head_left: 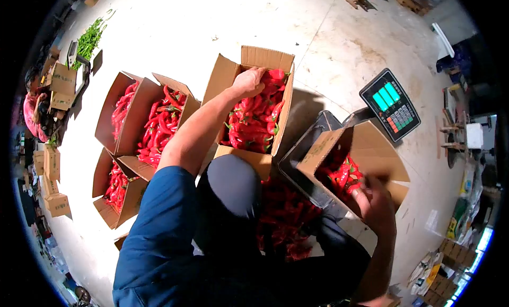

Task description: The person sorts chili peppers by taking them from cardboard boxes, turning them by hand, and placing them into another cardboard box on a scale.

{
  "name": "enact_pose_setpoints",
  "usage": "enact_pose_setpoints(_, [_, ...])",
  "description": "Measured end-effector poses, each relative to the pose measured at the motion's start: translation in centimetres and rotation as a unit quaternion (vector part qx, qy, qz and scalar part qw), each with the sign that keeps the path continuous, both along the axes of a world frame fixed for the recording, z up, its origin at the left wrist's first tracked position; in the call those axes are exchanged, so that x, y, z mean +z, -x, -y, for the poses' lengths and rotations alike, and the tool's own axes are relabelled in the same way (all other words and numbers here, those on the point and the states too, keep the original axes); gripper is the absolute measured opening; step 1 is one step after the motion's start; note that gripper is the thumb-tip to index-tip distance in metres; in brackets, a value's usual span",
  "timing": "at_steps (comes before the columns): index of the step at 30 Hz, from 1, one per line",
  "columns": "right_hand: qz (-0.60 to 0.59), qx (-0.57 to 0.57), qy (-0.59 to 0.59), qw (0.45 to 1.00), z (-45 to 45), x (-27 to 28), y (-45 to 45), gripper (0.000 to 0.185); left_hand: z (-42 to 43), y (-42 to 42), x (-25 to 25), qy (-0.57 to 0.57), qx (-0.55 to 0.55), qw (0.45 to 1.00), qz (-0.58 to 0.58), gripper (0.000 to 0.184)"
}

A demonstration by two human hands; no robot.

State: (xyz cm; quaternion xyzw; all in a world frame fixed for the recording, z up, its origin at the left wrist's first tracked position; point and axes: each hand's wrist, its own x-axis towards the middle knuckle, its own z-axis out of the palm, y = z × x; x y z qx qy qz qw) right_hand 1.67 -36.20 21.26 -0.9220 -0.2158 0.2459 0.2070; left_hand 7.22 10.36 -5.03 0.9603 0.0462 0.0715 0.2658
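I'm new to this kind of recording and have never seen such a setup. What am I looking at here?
There is no machine: these are a person's bare hands, in one picture from a camera worn on the head, looking forward and down. The left hand is at the red peppers in the open middle box. The right hand reaches into another box, partly filled with peppers, beside a lit scale display. Blur and angle hide whether either hand grips anything. On the floor at left stand more pepper boxes; farther off are green produce and another person.
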Motion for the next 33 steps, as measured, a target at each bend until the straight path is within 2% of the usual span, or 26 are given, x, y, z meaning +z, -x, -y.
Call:
enact_pose_setpoints(2, [0.01, 0.008, -0.038, 0.999, -0.1, 0.4, 0.2, 0.042, 0.3, 0.5, 0.3, -0.051, -0.035, 0.996, 0.071, 0.045])
enact_pose_setpoints(5, [0.053, 0.049, -0.123, 0.99, 0.3, -0.4, 0.6, 0.04, 1.9, 1.3, 5.4, -0.025, 0.024, 0.998, -0.054, 0.046])
enact_pose_setpoints(7, [0.061, 0.056, -0.169, 0.982, 0.4, -0.7, 0.9, 0.04, 2.1, 1.1, 6.0, 0.038, 0.014, 0.999, -0.026, 0.039])
enact_pose_setpoints(10, [0.024, 0.038, -0.066, 0.997, -0.6, 0.9, 1.1, 0.041, 2.7, 0.9, 6.6, 0.096, 0.028, 0.995, 0.016, 0.035])
enact_pose_setpoints(11, [0.035, 0.041, -0.063, 0.997, -0.5, 1.1, 1.2, 0.041, 2.8, 1.0, 6.6, 0.11, 0.038, 0.993, 0.028, 0.036])
enact_pose_setpoints(14, [0.055, 0.05, -0.07, 0.995, -0.2, 1.0, 1.6, 0.041, 3.4, 1.6, 8.1, 0.168, 0.103, 0.979, -0.044, 0.038])
enact_pose_setpoints(15, [0.055, 0.053, -0.082, 0.994, 0.0, 0.8, 1.6, 0.042, 3.4, 1.6, 8.0, 0.154, 0.107, 0.981, -0.052, 0.038])
enact_pose_setpoints(19, [0.094, 0.069, -0.073, 0.991, 0.3, -0.5, 1.9, 0.043, 4.9, 0.8, 7.3, 0.326, 0.221, 0.918, -0.032, 0.034])
enact_pose_setpoints(20, [0.094, 0.067, -0.064, 0.991, 0.1, -0.4, 1.9, 0.044, 4.9, -0.1, 6.4, 0.238, 0.266, 0.933, -0.038, 0.033])
enact_pose_setpoints(22, [0.084, 0.065, -0.04, 0.994, 0.0, -0.2, 2.3, 0.045, 4.7, -2.0, 1.3, 0.475, 0.337, 0.813, 0.021, 0.034])
enact_pose_setpoints(25, [0.085, 0.068, -0.048, 0.993, 0.2, -0.3, 2.3, 0.047, 5.2, -1.5, 2.3, 0.601, 0.324, 0.726, 0.076, 0.035])
enact_pose_setpoints(28, [0.065, 0.064, -0.034, 0.995, 0.1, -0.2, 2.1, 0.048, 4.7, -0.2, 4.3, 0.323, 0.285, 0.898, 0.09, 0.036])
enact_pose_setpoints(29, [0.057, 0.062, -0.025, 0.996, 0.0, -0.1, 2.0, 0.047, 4.8, 0.0, 5.3, 0.301, 0.262, 0.909, 0.118, 0.036])
enact_pose_setpoints(33, [0.068, 0.072, -0.017, 0.995, 0.1, -0.6, 2.2, 0.046, 5.8, -0.8, 9.2, 0.417, 0.197, 0.877, 0.133, 0.033])
